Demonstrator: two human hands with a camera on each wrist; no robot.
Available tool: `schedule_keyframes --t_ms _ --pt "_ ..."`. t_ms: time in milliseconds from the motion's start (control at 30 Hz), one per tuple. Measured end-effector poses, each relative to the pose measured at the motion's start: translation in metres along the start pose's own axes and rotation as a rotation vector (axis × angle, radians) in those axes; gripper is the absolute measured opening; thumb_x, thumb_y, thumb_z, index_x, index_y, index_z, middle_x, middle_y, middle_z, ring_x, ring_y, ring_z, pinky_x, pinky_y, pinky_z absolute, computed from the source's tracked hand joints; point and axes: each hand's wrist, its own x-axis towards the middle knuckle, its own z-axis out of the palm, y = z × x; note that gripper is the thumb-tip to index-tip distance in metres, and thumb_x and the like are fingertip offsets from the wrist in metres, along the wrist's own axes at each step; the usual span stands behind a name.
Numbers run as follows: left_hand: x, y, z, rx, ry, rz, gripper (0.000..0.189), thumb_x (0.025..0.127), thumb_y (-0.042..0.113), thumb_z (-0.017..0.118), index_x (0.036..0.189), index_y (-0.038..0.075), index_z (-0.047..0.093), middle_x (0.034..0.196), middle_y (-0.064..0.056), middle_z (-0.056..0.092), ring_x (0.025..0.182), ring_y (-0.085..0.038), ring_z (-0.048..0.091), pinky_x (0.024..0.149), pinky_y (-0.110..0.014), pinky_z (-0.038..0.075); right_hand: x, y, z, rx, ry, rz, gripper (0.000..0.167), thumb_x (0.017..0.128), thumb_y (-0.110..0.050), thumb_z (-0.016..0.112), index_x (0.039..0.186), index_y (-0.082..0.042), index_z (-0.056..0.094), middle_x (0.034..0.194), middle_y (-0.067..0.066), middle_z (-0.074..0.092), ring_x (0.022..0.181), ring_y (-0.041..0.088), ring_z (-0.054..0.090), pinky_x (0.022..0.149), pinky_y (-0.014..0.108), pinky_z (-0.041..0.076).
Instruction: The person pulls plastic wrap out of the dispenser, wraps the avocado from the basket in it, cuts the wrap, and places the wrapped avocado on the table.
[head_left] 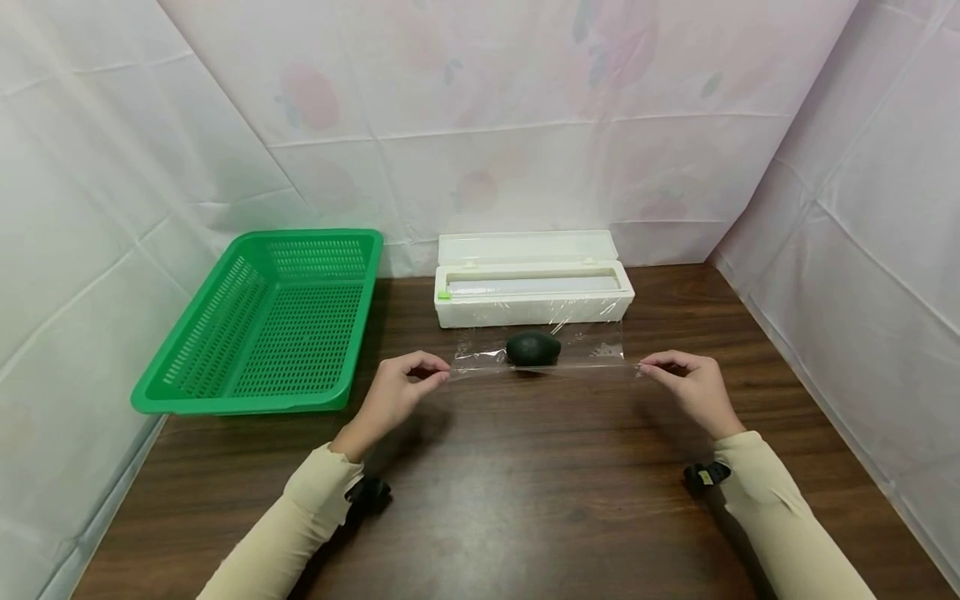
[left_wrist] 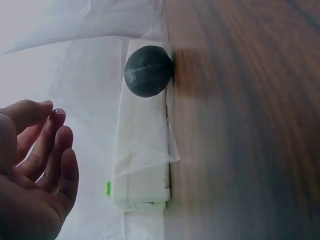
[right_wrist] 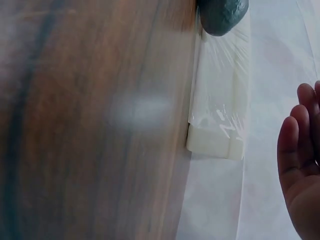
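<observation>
A sheet of clear cling film [head_left: 587, 340] stretches forward from a white cling film dispenser box [head_left: 534, 310], whose lid stands raised. A dark green avocado [head_left: 533, 349] sits in front of the box, within the film's area; whether film lies over or under it I cannot tell. Between thumb and forefinger, my left hand [head_left: 396, 392] pinches the film's near left corner. The near right corner is pinched by my right hand [head_left: 693, 390]. The left wrist view shows the avocado [left_wrist: 148, 71] beyond my left hand [left_wrist: 42, 165]; part of my right hand [right_wrist: 302, 165] shows in the right wrist view.
A green plastic basket [head_left: 300, 333] with slotted walls stands at the left of the dark wooden table [head_left: 487, 500]. A green slider [head_left: 444, 295] sits at the box's left end. Pale cloth [head_left: 525, 167] hangs behind and along both sides.
</observation>
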Motion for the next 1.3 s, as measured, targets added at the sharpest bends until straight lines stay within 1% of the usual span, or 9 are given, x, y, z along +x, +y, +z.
schedule_keyframes --t_ms 133,300,533,633,733,867,1033,1167,1300 --pt "0.005 0.0 0.001 -0.011 0.017 -0.007 0.005 0.086 0.009 0.074 0.09 0.006 0.074 0.084 -0.003 0.074 0.073 -0.005 0.062 0.068 -0.02 0.052 0.006 -0.001 0.0 0.013 0.016 -0.012 0.009 0.087 -0.007 0.072 0.091 0.001 0.075 0.08 -0.014 0.072 0.071 0.009 0.066 0.06 0.018 0.049" --pt "0.012 0.001 0.001 -0.03 0.045 -0.012 0.003 0.085 0.008 0.074 0.088 0.008 0.074 0.083 -0.005 0.074 0.072 -0.006 0.062 0.067 -0.021 0.053 0.014 -0.004 0.0 0.02 0.036 -0.031 0.008 0.086 -0.002 0.071 0.092 0.003 0.074 0.081 -0.008 0.073 0.069 0.003 0.063 0.059 0.016 0.047" --pt "0.02 0.002 0.0 -0.022 0.065 -0.035 0.005 0.085 0.011 0.075 0.089 0.008 0.074 0.084 -0.007 0.074 0.072 -0.006 0.063 0.067 -0.019 0.052 0.02 -0.034 0.002 0.007 0.053 -0.001 0.009 0.086 0.002 0.07 0.092 0.01 0.072 0.082 0.012 0.073 0.068 0.002 0.06 0.06 0.016 0.048" --pt "0.024 0.001 -0.001 -0.015 0.072 -0.044 0.006 0.086 0.013 0.075 0.089 0.008 0.075 0.084 -0.007 0.074 0.073 -0.008 0.063 0.067 -0.019 0.052 0.024 -0.036 0.002 -0.011 0.051 -0.007 0.011 0.086 0.002 0.07 0.093 0.011 0.071 0.082 0.015 0.073 0.069 0.004 0.061 0.061 0.015 0.047" --pt "0.028 0.001 -0.001 -0.007 0.081 -0.046 0.007 0.086 0.015 0.075 0.089 0.008 0.075 0.084 -0.006 0.074 0.073 -0.011 0.063 0.068 -0.02 0.051 0.031 -0.025 0.002 -0.004 0.06 -0.012 0.011 0.086 0.0 0.071 0.093 0.008 0.073 0.083 0.013 0.074 0.069 0.004 0.062 0.06 0.014 0.047" --pt "0.033 -0.001 -0.001 -0.009 0.106 -0.05 0.008 0.086 0.015 0.074 0.09 0.008 0.075 0.084 -0.008 0.074 0.072 -0.011 0.061 0.066 -0.024 0.05 0.041 -0.006 0.004 -0.003 0.078 -0.001 0.013 0.087 -0.007 0.073 0.093 0.004 0.075 0.082 0.003 0.075 0.069 -0.003 0.061 0.06 0.012 0.047" --pt "0.04 -0.006 0.001 -0.017 0.147 -0.079 0.01 0.086 0.016 0.075 0.089 0.007 0.075 0.084 -0.009 0.075 0.071 -0.008 0.06 0.065 -0.019 0.048 0.047 0.002 0.007 0.009 0.08 -0.001 0.016 0.087 -0.01 0.073 0.093 0.004 0.075 0.08 -0.002 0.075 0.07 -0.008 0.06 0.061 0.011 0.047" --pt "0.045 -0.009 0.003 -0.029 0.164 -0.11 0.012 0.086 0.016 0.076 0.09 0.006 0.075 0.082 -0.011 0.074 0.071 -0.012 0.06 0.064 -0.019 0.048 0.047 -0.018 0.007 0.016 0.076 0.002 0.014 0.086 -0.003 0.072 0.093 0.01 0.073 0.077 -0.009 0.072 0.068 -0.007 0.059 0.06 0.011 0.045" --pt "0.05 -0.01 0.005 -0.04 0.167 -0.133 0.013 0.087 0.018 0.074 0.09 0.006 0.075 0.081 -0.012 0.073 0.071 -0.016 0.062 0.062 -0.02 0.046 0.048 -0.033 0.007 0.014 0.086 0.013 0.012 0.086 0.0 0.071 0.091 0.012 0.072 0.076 -0.009 0.071 0.067 -0.003 0.058 0.059 0.011 0.045"
